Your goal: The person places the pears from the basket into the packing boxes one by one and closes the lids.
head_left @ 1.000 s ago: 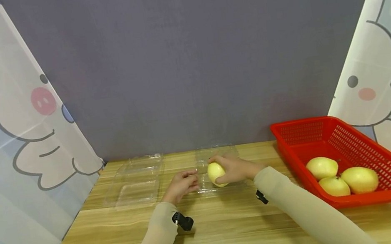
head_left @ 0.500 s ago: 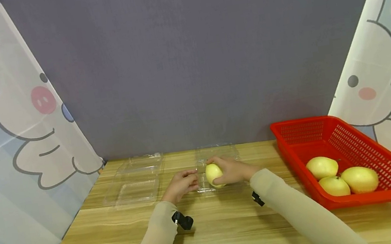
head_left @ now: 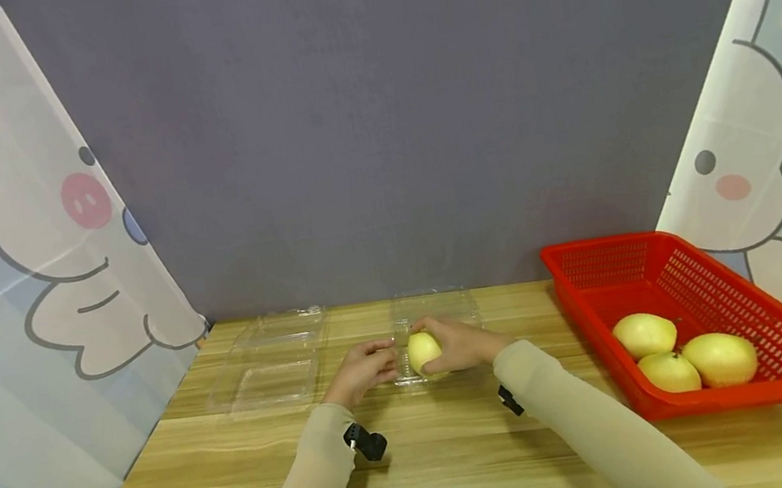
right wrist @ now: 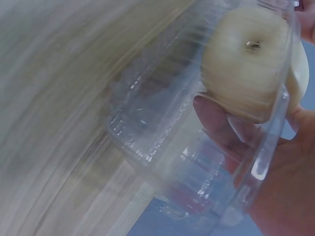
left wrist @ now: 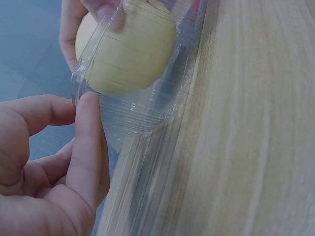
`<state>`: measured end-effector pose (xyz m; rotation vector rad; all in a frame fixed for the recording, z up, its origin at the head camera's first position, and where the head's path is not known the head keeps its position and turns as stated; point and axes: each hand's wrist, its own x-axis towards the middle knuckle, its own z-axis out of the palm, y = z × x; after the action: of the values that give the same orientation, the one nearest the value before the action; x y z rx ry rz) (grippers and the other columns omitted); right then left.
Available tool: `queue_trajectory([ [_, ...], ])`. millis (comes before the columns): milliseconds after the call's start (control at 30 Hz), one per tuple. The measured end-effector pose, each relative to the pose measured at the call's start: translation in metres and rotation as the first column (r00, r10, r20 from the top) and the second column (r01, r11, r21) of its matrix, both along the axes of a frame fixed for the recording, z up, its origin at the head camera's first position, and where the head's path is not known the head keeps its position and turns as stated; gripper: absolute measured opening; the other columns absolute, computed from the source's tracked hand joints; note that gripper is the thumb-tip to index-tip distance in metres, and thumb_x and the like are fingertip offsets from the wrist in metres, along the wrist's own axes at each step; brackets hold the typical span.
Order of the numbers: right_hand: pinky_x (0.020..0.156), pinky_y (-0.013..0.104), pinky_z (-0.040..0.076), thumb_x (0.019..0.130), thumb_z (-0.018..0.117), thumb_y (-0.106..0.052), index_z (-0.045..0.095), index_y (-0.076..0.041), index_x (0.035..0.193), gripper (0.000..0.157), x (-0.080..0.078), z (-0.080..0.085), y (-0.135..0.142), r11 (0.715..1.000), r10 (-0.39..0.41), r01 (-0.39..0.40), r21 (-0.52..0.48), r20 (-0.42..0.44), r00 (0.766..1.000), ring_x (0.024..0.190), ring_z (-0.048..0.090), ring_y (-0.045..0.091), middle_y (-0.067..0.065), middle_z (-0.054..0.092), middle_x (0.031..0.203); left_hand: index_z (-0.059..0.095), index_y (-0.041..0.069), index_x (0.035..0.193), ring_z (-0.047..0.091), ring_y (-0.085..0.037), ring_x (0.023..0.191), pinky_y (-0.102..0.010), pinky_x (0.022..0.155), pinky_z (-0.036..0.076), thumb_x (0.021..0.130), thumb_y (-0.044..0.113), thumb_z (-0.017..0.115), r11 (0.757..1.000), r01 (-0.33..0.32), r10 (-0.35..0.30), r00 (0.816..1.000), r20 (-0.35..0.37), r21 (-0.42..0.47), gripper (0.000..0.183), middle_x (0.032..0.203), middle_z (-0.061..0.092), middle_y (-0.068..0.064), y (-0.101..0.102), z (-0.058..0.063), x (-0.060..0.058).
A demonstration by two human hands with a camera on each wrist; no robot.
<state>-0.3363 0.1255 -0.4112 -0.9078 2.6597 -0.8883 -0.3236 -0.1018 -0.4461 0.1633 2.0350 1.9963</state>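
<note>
A clear plastic clamshell box (head_left: pixel 408 372) stands opened out on the table, its lid (head_left: pixel 438 304) toward the back. My right hand (head_left: pixel 455 344) grips a pale yellow pear (head_left: pixel 423 352) down inside the box, thumb at the near side and fingers over the far side. At the box's left edge, my left hand (head_left: pixel 363 373) pinches the plastic rim (left wrist: pixel 78 86) between thumb and forefinger. Through the clear wall in the right wrist view, the pear (right wrist: pixel 241 64) shows its dark end, with fingertips (right wrist: pixel 209 110) beneath it.
A second clear clamshell box (head_left: pixel 275 379) lies opened at the left of the wooden table (head_left: pixel 425 475). At the right stands a red plastic basket (head_left: pixel 614 291) with several pears (head_left: pixel 719 359) in its near part. A grey curtain (head_left: pixel 374 128) hangs behind the table.
My right hand has moved the pear a little to the left within the box, toward my left hand. My left hand stays on the rim.
</note>
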Motion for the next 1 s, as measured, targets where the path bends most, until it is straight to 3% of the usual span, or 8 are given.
queue_trajectory([
  [400, 0.072, 0.035, 0.054, 0.087, 0.076, -0.032, 0.046, -0.007, 0.146, 0.07, -0.0018, -0.0031, -0.0015, 1.0, 0.001, -0.001, 0.002, -0.009, 1.0, 0.096, 0.058, 0.02, 0.013, 0.053, 0.134, 0.048, -0.01, 0.141, 0.065, -0.028, 0.1, -0.029, 0.084, 0.058, 0.101, 0.009, 0.059, 1.0, 0.0, 0.0, 1.0, 0.007, -0.003, 0.045, 0.124, 0.056, -0.025, -0.0007, -0.0005, -0.0014],
  [600, 0.081, 0.04, 0.054, 0.092, 0.072, -0.044, 0.044, -0.01, 0.15, 0.073, -0.002, -0.0041, -0.0021, 0.999, -0.004, 0.004, 0.037, -0.004, 1.0, 0.113, 0.056, 0.027, 0.015, 0.046, 0.145, 0.049, -0.01, 0.14, 0.065, -0.023, 0.096, -0.031, 0.085, 0.058, 0.101, 0.009, 0.059, 1.0, -0.008, 0.008, 1.0, -0.001, -0.009, 0.044, 0.121, 0.058, -0.022, -0.0005, -0.0017, -0.0023],
  [767, 0.091, 0.044, 0.052, 0.094, 0.068, -0.046, 0.043, -0.009, 0.151, 0.072, 0.0, -0.0004, -0.0024, 0.999, -0.016, 0.015, 0.037, 0.014, 1.0, 0.126, 0.05, 0.032, 0.015, 0.044, 0.15, 0.05, -0.009, 0.139, 0.065, -0.02, 0.092, -0.03, 0.084, 0.058, 0.101, 0.01, 0.06, 1.0, -0.011, 0.011, 1.0, -0.004, -0.01, 0.044, 0.119, 0.059, -0.021, -0.0005, -0.0034, -0.0036],
  [1000, 0.086, 0.038, 0.053, 0.096, 0.065, -0.048, 0.043, -0.008, 0.151, 0.072, -0.0003, -0.0018, -0.0059, 0.999, -0.034, 0.033, 0.043, 0.029, 0.999, 0.116, 0.055, 0.025, 0.014, 0.047, 0.145, 0.052, -0.009, 0.138, 0.066, -0.018, 0.087, -0.029, 0.081, 0.059, 0.1, 0.01, 0.061, 1.0, -0.014, 0.014, 1.0, 0.002, -0.015, 0.043, 0.116, 0.061, -0.02, -0.0004, -0.0025, -0.0038],
])
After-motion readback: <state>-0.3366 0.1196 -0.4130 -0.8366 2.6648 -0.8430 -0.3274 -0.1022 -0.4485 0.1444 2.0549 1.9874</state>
